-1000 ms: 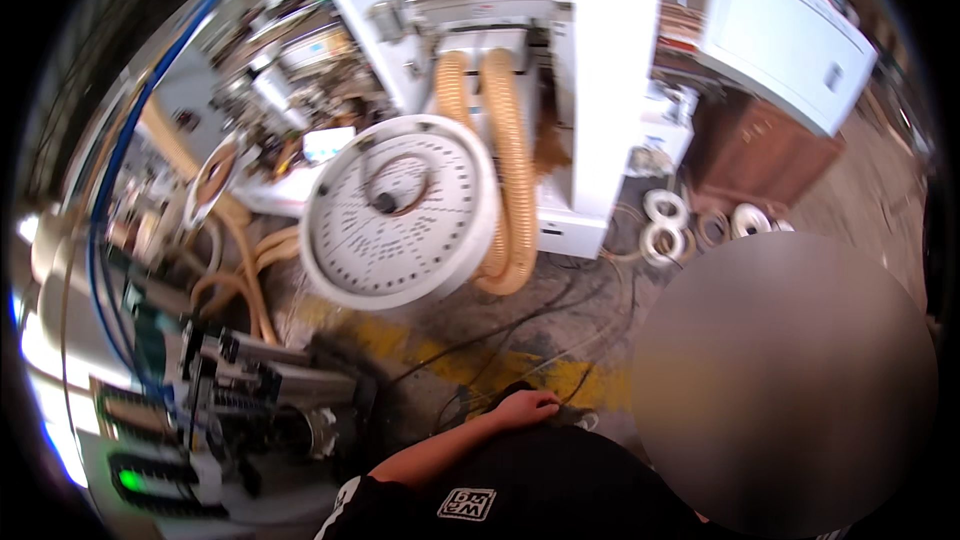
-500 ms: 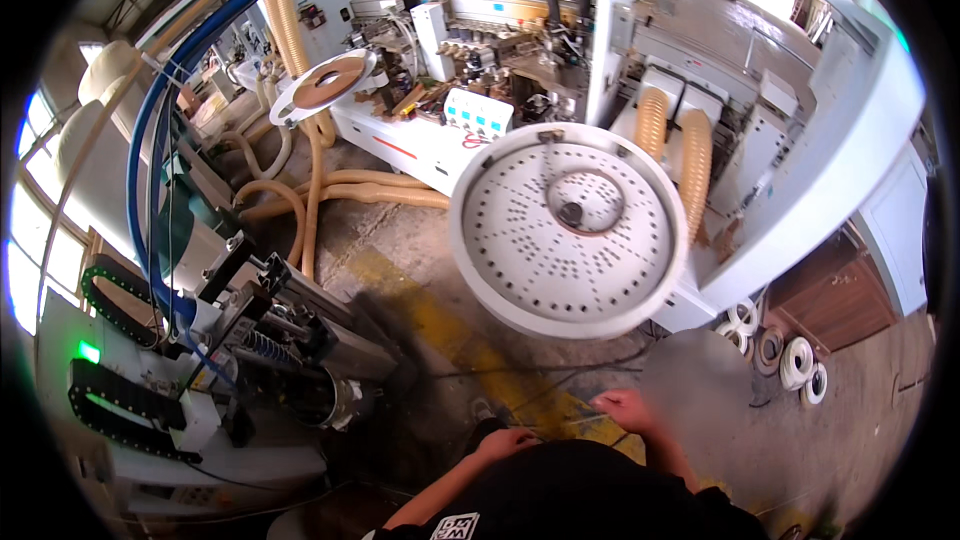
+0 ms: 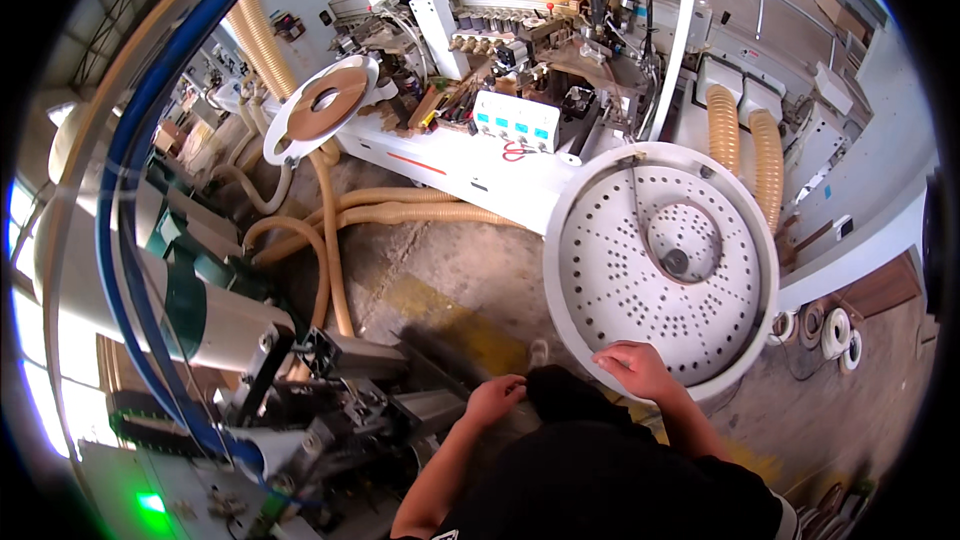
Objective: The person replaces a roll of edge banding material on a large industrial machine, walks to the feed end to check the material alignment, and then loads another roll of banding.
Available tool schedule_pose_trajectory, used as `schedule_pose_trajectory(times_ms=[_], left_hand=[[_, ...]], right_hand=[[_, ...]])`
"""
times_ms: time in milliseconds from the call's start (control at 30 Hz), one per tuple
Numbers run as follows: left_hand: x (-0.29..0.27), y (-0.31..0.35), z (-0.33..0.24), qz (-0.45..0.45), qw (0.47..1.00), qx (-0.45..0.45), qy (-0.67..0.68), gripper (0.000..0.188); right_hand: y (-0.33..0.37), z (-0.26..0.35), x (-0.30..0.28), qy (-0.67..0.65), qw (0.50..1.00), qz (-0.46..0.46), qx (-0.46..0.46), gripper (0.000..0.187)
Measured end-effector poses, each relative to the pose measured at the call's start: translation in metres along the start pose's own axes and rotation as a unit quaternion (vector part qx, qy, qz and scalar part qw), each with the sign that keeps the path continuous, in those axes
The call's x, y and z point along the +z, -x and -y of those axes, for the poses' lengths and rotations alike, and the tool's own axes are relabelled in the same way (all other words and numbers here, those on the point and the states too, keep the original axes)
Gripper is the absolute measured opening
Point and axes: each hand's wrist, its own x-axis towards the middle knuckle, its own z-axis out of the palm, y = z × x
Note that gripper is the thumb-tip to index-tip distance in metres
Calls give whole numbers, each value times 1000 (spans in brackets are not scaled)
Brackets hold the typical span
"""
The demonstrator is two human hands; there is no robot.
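A large white round dish with a raised rim (image 3: 560,325) and a perforated face stands to the front right. A smaller ring with a dark knob (image 3: 675,262) sits inside it. My right hand (image 3: 635,370) appears in front of the dish's near rim, its fingers loosely curled, with nothing visible in them. Whether it touches the rim I cannot tell. Lower and left of it is my left hand (image 3: 494,400), fingers also curled in and apparently holding nothing, close to the dark clothing at my front.
A white machine bed (image 3: 440,165) crosses ahead, bearing a control panel (image 3: 515,120) and red-handled scissors (image 3: 514,151). A brown coil on a white disc (image 3: 325,105) stands left of it. Tan hoses (image 3: 400,212) cross the floor. Machinery (image 3: 350,390) crowds the near left; tape rolls (image 3: 836,333) lie right.
The view has shifted, so the dish and machine bed now appear farther right and closer. Both my hands have come up and forward, the right one now overlapping the dish's near rim.
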Motion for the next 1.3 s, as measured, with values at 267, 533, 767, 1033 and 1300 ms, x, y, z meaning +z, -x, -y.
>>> schedule_pose_trajectory(times_ms=[267,533,767,1033,1300], left_hand=[[-101,-112,133,41,995,-73,-53,35],[-228,-222,262,12,908,-392,144,31],[-223,-377,382,180,945,-259,92,36],[-345,-605,289,145,937,-292,127,28],[-347,-666,277,176,938,-295,46,32]], right_hand=[[-225,-9,42,-28,992,-119,-15,10],[-404,-14,9,12,984,-178,3,11],[-573,-91,-70,157,917,-352,101,13],[-724,-300,-228,378,763,-428,303,34],[-775,-368,-301,392,713,-349,464,48]])
